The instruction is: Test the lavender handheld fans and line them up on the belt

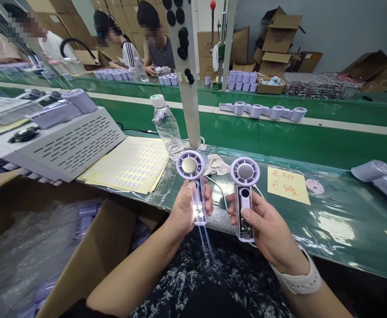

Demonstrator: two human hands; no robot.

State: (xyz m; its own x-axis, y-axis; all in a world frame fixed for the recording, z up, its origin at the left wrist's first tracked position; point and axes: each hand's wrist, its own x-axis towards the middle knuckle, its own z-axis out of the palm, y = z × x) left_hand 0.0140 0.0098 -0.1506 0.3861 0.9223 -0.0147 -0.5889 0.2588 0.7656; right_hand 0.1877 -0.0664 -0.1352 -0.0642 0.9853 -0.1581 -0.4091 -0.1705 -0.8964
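Observation:
My left hand (pixel 184 205) is closed around a lilac handheld fan (pixel 191 165), its thumb pressing the handle front. Bright white lights glow low on that handle, where a circuit board shows. In my right hand (pixel 269 227) is a second handheld fan (pixel 245 171) of the same kind, the thumb resting on its handle; its bare circuit board is visible and unlit. Both fans stand upright with round heads up, side by side and apart. Thin white cables run near them. A crumpled pale cloth (pixel 216 165) lies between and behind the heads.
A plastic bottle (pixel 167 126) stands beside a metal post (pixel 191 106). Sticker sheets (pixel 130 165) and a vented metal box (pixel 77 145) are to the left. A handwritten yellow note (pixel 288 184) lies right. More fans (pixel 263 110) line the belt; co-workers sit across. An open carton (pixel 90 251) stands lower left.

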